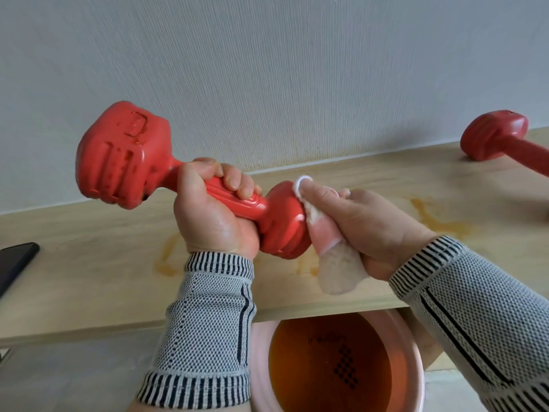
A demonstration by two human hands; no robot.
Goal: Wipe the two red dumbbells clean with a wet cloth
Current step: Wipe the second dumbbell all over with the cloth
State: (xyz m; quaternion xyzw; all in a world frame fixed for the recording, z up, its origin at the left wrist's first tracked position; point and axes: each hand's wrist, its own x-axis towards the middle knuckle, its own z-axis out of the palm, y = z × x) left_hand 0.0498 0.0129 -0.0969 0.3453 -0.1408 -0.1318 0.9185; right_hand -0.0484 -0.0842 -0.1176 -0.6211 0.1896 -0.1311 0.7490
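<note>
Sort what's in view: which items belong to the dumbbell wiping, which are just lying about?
Job:
- held dumbbell, gripped by left hand
- cloth, pressed on its near end by right hand
- second dumbbell, on the table
- basin of orange-brown water, probably for rinsing

Lying about:
- dark phone, table's left edge

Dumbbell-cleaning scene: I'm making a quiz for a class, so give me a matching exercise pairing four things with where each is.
Things:
1. held dumbbell
2. second dumbbell
3. cloth
4. basin

Places:
A. below the shelf edge
B. gripped in the left hand
C. lying on the wooden shelf, far right
D. held in the right hand

Pairs: 1-B, 2-C, 3-D, 4-A
</note>
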